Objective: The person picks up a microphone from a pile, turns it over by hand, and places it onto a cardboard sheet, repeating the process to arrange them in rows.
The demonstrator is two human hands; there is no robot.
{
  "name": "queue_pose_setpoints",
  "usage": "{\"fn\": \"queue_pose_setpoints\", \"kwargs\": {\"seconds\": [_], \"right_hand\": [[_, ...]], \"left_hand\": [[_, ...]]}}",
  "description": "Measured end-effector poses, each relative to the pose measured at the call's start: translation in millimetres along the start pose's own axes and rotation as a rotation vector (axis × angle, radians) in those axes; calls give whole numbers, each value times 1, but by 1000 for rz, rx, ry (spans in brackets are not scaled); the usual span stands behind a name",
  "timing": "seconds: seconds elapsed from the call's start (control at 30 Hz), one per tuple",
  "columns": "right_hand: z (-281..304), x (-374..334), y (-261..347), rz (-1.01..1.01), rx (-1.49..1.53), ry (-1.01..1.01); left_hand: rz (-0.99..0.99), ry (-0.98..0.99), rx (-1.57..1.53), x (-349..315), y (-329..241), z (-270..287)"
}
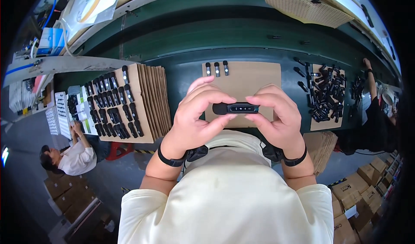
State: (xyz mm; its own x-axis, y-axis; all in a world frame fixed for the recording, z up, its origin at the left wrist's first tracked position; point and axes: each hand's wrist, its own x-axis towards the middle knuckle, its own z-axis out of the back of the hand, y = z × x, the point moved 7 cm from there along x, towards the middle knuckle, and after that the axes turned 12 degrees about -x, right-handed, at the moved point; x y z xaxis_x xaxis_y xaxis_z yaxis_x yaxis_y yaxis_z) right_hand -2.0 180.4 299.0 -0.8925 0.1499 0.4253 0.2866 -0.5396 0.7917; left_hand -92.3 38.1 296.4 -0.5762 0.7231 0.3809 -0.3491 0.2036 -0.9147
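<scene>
Between both hands, level above a cardboard sheet (263, 76), is a small black wireless microphone (240, 108) with a rounded foam tip to the left. My left hand (193, 112) pinches it by the foam end with thumb and fingers. At its other end, my right hand (280, 114) grips it the same way. The side facing up carries a row of small light marks. Three more microphones (217, 69) lie side by side at the sheet's far left corner, beyond my left hand.
To the left, a stack of cardboard sheets (147, 131) bears rows of microphones. On the right, a heap of microphones (327, 94) lies on cardboard, with several loose ones beside it. A seated person (80, 157) is far left; another person's arm (371, 81) reaches in at right.
</scene>
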Motion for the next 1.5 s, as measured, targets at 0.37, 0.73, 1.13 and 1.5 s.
{"fn": "queue_pose_setpoints", "kwargs": {"seconds": [0.37,0.73,1.13,1.5], "right_hand": [[0,-16,14,-126,116,15],[1,-7,19,5,-123,-41],[-55,-12,-117,-503,-221,136],[-135,-55,-298,-889,-546,306]], "left_hand": [[-34,7,26,-14,-19,-7],[174,-114,-298,-19,5,4],[210,-121,187,7,71,27],[563,-150,303,-39,187,60]]}}
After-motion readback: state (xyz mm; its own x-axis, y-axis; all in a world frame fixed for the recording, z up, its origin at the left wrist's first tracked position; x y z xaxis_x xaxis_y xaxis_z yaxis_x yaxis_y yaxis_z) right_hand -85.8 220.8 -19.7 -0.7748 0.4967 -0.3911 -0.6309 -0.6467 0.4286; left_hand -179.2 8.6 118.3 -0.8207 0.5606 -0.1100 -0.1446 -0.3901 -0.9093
